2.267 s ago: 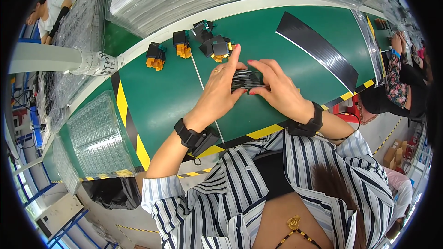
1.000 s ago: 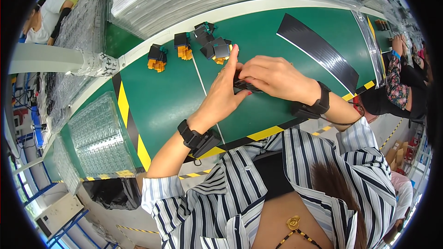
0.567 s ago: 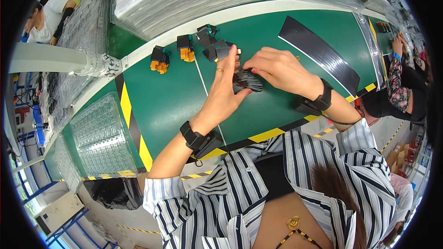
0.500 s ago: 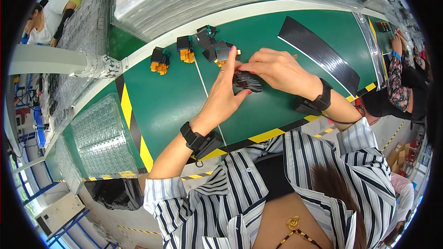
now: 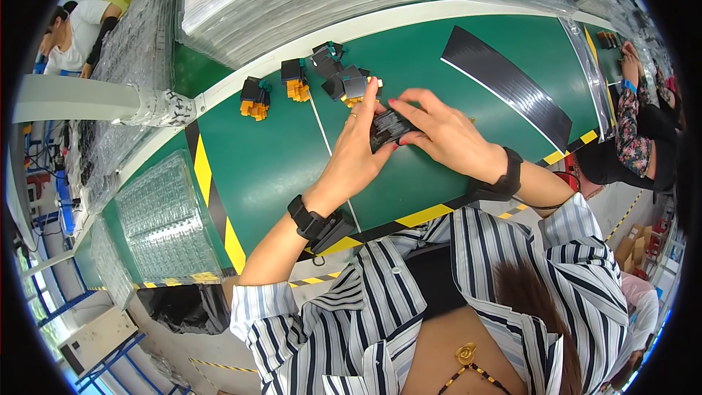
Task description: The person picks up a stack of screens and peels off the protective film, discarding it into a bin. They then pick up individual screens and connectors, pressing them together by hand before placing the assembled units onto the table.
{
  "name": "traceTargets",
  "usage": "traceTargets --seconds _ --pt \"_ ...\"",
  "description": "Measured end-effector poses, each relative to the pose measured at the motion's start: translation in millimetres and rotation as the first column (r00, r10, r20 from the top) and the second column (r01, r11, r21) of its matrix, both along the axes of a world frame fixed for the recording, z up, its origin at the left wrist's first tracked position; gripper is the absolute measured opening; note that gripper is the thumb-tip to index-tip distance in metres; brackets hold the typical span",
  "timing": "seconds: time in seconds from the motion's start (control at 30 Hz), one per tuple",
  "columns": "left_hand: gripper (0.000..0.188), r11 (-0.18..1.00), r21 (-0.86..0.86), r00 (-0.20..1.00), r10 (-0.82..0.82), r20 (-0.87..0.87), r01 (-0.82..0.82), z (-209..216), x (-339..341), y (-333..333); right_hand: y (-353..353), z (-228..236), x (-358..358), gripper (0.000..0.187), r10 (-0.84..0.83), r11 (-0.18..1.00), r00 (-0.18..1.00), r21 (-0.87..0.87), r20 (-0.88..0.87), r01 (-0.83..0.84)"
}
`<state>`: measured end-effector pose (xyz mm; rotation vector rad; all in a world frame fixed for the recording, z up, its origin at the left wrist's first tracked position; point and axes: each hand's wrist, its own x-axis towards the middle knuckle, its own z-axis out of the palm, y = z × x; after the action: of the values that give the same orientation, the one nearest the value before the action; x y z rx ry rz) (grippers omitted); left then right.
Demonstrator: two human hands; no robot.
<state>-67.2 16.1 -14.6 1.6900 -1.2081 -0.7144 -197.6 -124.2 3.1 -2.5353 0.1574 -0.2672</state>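
Between both hands is a stack of small dark flat pieces [image 5: 390, 127], held over the green tabletop with the edges facing up. My left hand [image 5: 353, 148] grips the stack's left side, its index finger stretched forward and the thumb at the near edge. My right hand [image 5: 452, 132] closes on the right side, with thumb and fingers pressed on the stack's edges. Just beyond my left fingertips lies a loose heap of black pieces with orange and teal ends [image 5: 354, 86]. Two neater bundles of such pieces, one nearer [image 5: 295, 79] and one farther left [image 5: 254, 97], stand beside it.
A curved-looking black ribbed sheet [image 5: 504, 84] lies on the green table [image 5: 270, 168] at right. Clear plastic trays are piled high [image 5: 307, 0] behind the table's white rim, and more [image 5: 164, 219] rest at left. Co-workers sit at far left and right.
My right hand has shifted from pinching at the stack's top to gripping its right side. The fanned pieces are now squared together more evenly between both hands.
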Motion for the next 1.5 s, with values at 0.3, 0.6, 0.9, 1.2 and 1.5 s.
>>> traceTargets --seconds 0.3,0.6,0.9,1.2,1.5 --pt "0.088 0.997 -0.060 0.998 -0.036 0.050 0.039 -3.5 -4.1 -0.4 5.2 -10.8 4.9 0.056 0.021 0.976 0.998 0.217 0.066 -0.034" --pt "0.090 0.994 -0.110 0.995 0.018 -0.098 -0.029 -12.1 -6.2 -1.0 -1.9 -2.0 11.3 0.048 0.053 0.974 0.998 0.223 -0.027 -0.046" --pt "0.094 0.988 -0.151 0.966 -0.004 -0.257 -0.036 -5.5 -5.7 -0.5 -18.2 15.4 21.4 0.045 0.076 0.989 0.994 0.134 -0.077 -0.065" --pt "0.095 0.990 -0.127 0.959 0.024 -0.283 -0.063 -5.4 2.8 5.4 -124.1 66.2 109.3 0.046 0.322 0.934 0.852 -0.011 -0.412 -0.358" --pt "0.076 0.998 -0.052 0.896 0.049 0.442 -0.029 42.0 19.2 -22.3 -131.2 58.5 160.1 0.050 0.441 0.817 0.490 0.110 -0.752 -0.567"
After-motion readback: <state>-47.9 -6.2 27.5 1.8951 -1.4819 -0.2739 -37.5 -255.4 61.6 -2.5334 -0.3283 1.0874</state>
